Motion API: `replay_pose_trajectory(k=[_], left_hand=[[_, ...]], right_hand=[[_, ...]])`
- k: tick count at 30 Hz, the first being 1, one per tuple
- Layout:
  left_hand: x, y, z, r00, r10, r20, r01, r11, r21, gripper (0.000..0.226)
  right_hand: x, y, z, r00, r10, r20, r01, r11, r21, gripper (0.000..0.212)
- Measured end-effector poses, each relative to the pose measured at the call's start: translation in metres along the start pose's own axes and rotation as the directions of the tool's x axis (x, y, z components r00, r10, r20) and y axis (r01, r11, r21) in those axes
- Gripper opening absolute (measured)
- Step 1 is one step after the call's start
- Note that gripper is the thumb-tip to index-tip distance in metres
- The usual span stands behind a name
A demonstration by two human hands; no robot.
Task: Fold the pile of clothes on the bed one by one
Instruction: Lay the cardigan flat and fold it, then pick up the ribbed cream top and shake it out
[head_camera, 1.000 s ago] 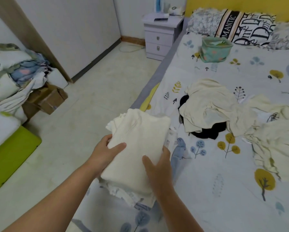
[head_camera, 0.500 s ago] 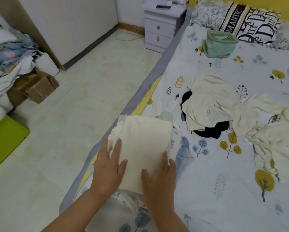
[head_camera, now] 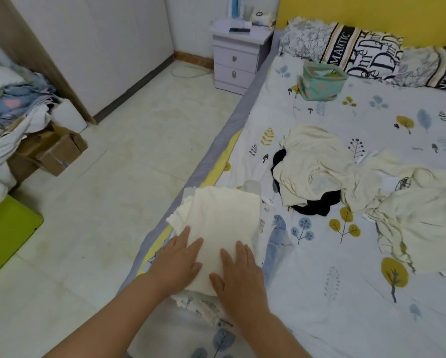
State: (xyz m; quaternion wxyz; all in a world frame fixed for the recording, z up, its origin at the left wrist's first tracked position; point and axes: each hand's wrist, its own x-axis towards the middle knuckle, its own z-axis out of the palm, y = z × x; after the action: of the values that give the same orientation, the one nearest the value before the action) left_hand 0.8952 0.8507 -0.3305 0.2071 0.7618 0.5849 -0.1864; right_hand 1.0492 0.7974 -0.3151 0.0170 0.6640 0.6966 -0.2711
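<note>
A folded cream garment [head_camera: 224, 223] lies on top of a small stack of folded clothes [head_camera: 203, 306] at the bed's left edge. My left hand [head_camera: 178, 262] presses flat on its near left part, fingers straight. My right hand [head_camera: 238, 275] lies flat on its near right part. To the right, an unfolded heap of cream clothes [head_camera: 317, 166] covers a black garment [head_camera: 312, 205], and more cream clothes [head_camera: 418, 223] spread toward the right edge.
The patterned bed sheet [head_camera: 333, 293] stretches right of the stack. A teal fabric basket [head_camera: 320, 82] and pillows [head_camera: 358, 50] sit at the bed's head. A white nightstand [head_camera: 238, 60], cardboard boxes [head_camera: 53, 151], bedding and a green mat [head_camera: 4, 228] stand on the floor.
The folded cream garment went from being held above the stack to lying on it. Both hands changed from gripping it to pressing flat on top.
</note>
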Motion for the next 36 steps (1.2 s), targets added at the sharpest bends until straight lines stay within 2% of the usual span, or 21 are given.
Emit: replay_pose_trajectory(k=[4, 7, 12, 19, 24, 36], left_hand=[[-0.009, 0.009, -0.037, 0.995, 0.026, 0.094, -0.031, 0.999, 0.045, 0.038], [-0.02, 0.023, -0.062, 0.986, 0.077, 0.148, -0.08, 0.997, 0.02, 0.045], [-0.042, 0.062, -0.098, 0.979, 0.163, 0.122, -0.169, 0.985, 0.043, 0.054], [-0.063, 0.135, -0.129, 0.968, 0.236, 0.086, -0.244, 0.966, 0.088, 0.053], [-0.07, 0.205, -0.139, 0.954, 0.289, 0.08, -0.295, 0.953, 0.075, 0.05], [-0.049, 0.384, -0.134, 0.929, 0.346, 0.128, -0.354, 0.934, 0.041, 0.055]], right_hand=[[-0.01, 0.002, -0.029, 0.997, -0.053, 0.055, 0.057, 0.996, -0.071, 0.038], [-0.025, 0.008, -0.056, 0.996, -0.053, 0.076, 0.061, 0.992, -0.109, 0.03], [-0.055, 0.026, -0.099, 0.99, -0.062, 0.125, 0.079, 0.987, -0.137, 0.032], [-0.099, 0.08, -0.153, 0.995, 0.032, 0.09, -0.019, 0.99, -0.136, 0.033], [-0.136, 0.138, -0.178, 0.991, 0.073, 0.111, -0.053, 0.983, -0.176, 0.05], [-0.196, 0.301, -0.223, 0.968, 0.217, 0.124, -0.197, 0.968, -0.153, 0.044]])
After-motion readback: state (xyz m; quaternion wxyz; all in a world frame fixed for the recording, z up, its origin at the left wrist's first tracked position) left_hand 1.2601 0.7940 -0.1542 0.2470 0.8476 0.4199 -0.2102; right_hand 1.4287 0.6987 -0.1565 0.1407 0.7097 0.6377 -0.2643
